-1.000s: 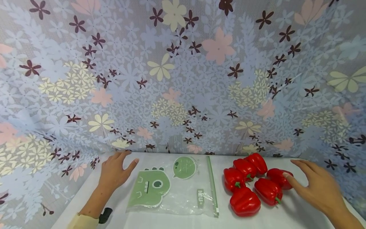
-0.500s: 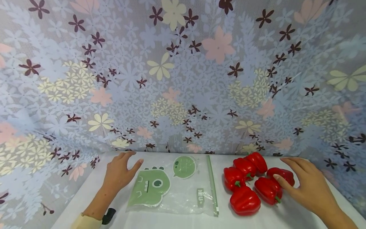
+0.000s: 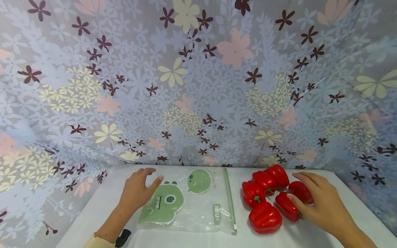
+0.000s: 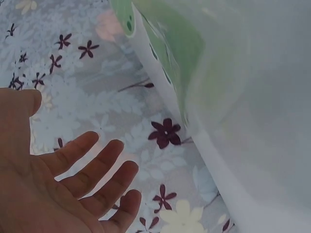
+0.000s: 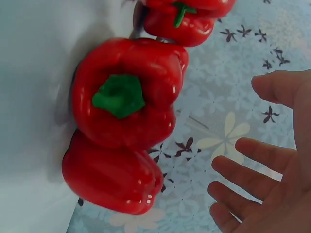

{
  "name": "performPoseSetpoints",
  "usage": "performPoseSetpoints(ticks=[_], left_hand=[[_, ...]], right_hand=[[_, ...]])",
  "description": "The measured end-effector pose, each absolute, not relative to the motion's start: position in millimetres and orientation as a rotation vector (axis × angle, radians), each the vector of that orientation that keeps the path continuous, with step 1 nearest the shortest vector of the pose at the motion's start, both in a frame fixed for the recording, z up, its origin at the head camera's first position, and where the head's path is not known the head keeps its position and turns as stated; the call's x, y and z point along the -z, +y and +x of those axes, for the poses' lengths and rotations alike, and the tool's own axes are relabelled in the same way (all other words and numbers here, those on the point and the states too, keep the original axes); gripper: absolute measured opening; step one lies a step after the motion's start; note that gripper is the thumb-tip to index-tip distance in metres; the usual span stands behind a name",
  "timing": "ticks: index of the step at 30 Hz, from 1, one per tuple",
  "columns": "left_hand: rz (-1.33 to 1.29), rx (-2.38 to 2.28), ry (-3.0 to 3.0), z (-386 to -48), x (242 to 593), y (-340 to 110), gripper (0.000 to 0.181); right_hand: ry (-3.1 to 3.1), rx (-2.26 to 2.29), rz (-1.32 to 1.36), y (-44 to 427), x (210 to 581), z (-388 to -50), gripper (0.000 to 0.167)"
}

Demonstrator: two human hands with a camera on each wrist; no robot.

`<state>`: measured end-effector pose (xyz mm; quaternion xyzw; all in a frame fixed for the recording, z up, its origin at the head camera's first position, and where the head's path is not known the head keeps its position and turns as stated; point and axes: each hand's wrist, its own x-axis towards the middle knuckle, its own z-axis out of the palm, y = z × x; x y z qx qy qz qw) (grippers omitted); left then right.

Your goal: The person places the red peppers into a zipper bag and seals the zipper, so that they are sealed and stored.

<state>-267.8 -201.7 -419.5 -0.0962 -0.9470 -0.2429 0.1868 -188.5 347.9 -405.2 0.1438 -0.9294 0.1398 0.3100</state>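
Note:
A clear zip bag point(image 3: 198, 213) with a green cartoon creature and a green zip strip lies flat on the white table. Its left edge is beside my left hand point(image 3: 136, 189), whose fingers are spread and hold nothing; the left wrist view shows the same hand point(image 4: 73, 179) with its palm bare. Several red bell peppers point(image 3: 265, 217) with green stems sit right of the bag. My right hand point(image 3: 325, 203) is over the rightmost peppers and partly hides them. In the right wrist view the hand point(image 5: 262, 170) is apart from the peppers point(image 5: 129, 92), its fingers extended.
A floral cloth point(image 3: 192, 86) hangs behind the white table point(image 3: 173, 239) and along its sides. Near my left wrist is a small black object point(image 3: 123, 237). White tabletop shows in front of the bag and the peppers.
My left hand has moved right, to the bag's upper left part. My right hand has moved left, from the right side of the peppers to over the rightmost ones. The bag and peppers have stayed put.

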Motion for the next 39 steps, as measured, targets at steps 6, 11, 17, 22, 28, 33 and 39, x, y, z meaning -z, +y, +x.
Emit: performPoseSetpoints(ticks=[6, 11, 17, 22, 28, 33, 39], left_hand=[[-0.264, 0.717, -2.694, -268, 420, -190, 0.059], [-0.278, 0.749, -2.716, -267, 421, -180, 0.057], [-0.307, 0.773, -2.724, -264, 421, -172, 0.052], [-0.344, 0.796, -2.733, -265, 421, -164, 0.052], [-0.396, 0.823, -2.732, -267, 421, -144, 0.052], [-0.508, 0.834, -2.707, -268, 423, -120, 0.05], [-0.568, 0.839, -2.742, -271, 425, -92, 0.053]], right_hand=[[-2.478, -0.386, 0.415, 337, 405, -186, 0.072], [-2.503, -0.401, 0.447, 330, 405, -183, 0.072], [-2.532, -0.43, 0.464, 323, 409, -182, 0.073], [-2.573, -0.459, 0.444, 316, 408, -180, 0.073], [-2.673, -0.53, 0.406, 309, 408, -175, 0.077], [-2.7, -0.559, 0.416, 303, 408, -172, 0.077], [-2.71, -0.538, 0.45, 300, 409, -171, 0.076]])
